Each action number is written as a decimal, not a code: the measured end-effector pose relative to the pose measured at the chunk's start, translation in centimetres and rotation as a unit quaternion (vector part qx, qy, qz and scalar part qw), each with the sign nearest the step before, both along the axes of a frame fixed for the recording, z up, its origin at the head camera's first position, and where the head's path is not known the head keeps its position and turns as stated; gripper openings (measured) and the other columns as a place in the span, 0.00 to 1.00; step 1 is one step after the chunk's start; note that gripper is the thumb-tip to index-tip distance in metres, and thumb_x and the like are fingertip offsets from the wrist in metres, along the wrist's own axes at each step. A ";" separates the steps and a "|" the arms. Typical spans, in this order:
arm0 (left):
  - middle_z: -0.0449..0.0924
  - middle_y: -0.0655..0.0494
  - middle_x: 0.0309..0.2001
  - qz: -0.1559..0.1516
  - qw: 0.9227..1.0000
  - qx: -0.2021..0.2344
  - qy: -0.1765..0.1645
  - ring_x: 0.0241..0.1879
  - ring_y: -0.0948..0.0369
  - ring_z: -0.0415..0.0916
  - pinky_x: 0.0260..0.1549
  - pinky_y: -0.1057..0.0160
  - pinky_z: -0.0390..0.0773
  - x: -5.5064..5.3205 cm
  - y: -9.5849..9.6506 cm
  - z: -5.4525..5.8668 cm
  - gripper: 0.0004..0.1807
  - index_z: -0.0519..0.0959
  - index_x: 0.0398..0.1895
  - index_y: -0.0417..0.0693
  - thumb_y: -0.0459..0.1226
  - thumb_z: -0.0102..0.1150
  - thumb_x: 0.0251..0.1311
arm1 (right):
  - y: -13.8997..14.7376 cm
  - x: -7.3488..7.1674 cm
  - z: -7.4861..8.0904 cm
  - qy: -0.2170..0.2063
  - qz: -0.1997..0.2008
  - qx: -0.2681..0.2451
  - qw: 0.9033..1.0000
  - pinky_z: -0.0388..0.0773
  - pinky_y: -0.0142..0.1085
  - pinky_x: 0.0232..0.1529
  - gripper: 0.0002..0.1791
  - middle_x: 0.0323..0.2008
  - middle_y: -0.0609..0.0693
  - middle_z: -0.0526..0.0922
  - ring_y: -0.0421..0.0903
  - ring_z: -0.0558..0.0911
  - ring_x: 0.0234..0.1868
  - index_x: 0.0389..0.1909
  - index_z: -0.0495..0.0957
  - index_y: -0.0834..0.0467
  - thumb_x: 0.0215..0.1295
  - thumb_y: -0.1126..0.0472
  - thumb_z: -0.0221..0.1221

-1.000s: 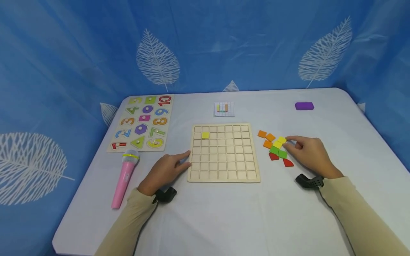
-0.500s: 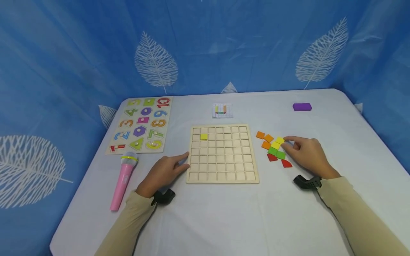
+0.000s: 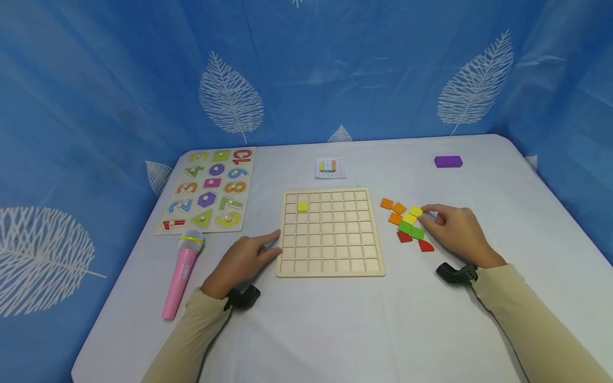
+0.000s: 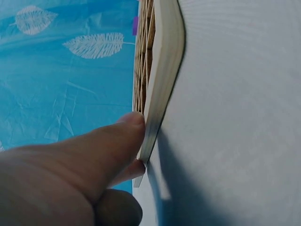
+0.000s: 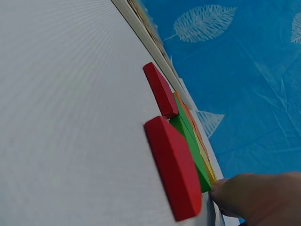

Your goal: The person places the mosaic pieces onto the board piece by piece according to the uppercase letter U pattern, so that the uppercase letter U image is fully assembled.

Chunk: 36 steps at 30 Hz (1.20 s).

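Note:
A square wooden grid board (image 3: 281, 266) lies mid-table with a yellow square tile (image 3: 303, 206) in one of its upper-left cells. At the board's left edge, my left hand (image 3: 241, 263) touches the rim with thumb and index finger apart; the left wrist view shows the thumb (image 4: 129, 127) against the board's side. To the right of the board, my right hand (image 3: 455, 231) pinches another yellow tile (image 3: 415, 211) at its right end. That tile lies beside a second yellow one, two green tiles (image 3: 411, 231), orange tiles (image 3: 393, 210) and two red rounded pieces (image 5: 174, 165).
Behind the board lies a small card (image 3: 330, 167) with a coloured U-shaped pattern. A number puzzle (image 3: 203, 194) is at the back left, with a pink microphone (image 3: 179, 279) in front of it. A purple block (image 3: 448, 161) sits at the back right.
The whole head view has shifted slightly, with the table appearing a little lower and further left. Both hands stay in the same place relative to the board and tiles.

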<state>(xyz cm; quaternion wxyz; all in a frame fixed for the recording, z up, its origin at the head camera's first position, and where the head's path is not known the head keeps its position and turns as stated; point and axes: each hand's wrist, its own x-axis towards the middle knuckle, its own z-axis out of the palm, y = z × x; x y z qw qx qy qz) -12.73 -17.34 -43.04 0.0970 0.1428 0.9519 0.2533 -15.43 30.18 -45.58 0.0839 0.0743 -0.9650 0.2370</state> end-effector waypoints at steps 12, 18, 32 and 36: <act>0.63 0.61 0.15 -0.006 1.000 -0.005 0.003 0.16 0.64 0.61 0.19 0.64 0.62 -0.3 0.1 0.1 0.30 0.73 0.72 0.49 0.47 0.63 0.70 | 0.1 0.1 0.5 -0.009 -0.007 -0.005 1.000 0.60 0.38 0.21 0.21 0.16 0.47 0.68 0.48 0.65 0.18 0.56 0.83 0.62 0.70 0.52 0.65; 0.64 0.60 0.15 -0.004 1.000 -0.008 0.002 0.16 0.64 0.61 0.19 0.63 0.62 -0.2 0.0 0.1 0.30 0.72 0.72 0.49 0.47 0.63 0.70 | -0.2 0.0 0.9 -0.020 -0.004 -0.012 1.000 0.60 0.38 0.21 0.21 0.16 0.48 0.68 0.48 0.65 0.19 0.56 0.83 0.62 0.70 0.51 0.64; 0.64 0.61 0.15 -0.002 1.000 -0.001 -0.003 0.16 0.64 0.61 0.19 0.63 0.62 -0.2 -0.1 -0.3 0.30 0.72 0.73 0.49 0.47 0.62 0.71 | -1.5 -1.7 1.9 -0.022 0.013 0.001 1.000 0.61 0.38 0.22 0.22 0.16 0.47 0.70 0.48 0.67 0.20 0.56 0.83 0.60 0.69 0.50 0.66; 0.64 0.61 0.15 -0.002 1.000 -0.001 0.002 0.16 0.64 0.61 0.19 0.63 0.62 -0.3 -0.1 -0.4 0.30 0.72 0.73 0.49 0.47 0.63 0.70 | -2.8 -2.5 2.3 -0.010 0.041 -0.010 0.999 0.61 0.37 0.20 0.20 0.15 0.46 0.69 0.47 0.67 0.18 0.55 0.84 0.59 0.69 0.51 0.66</act>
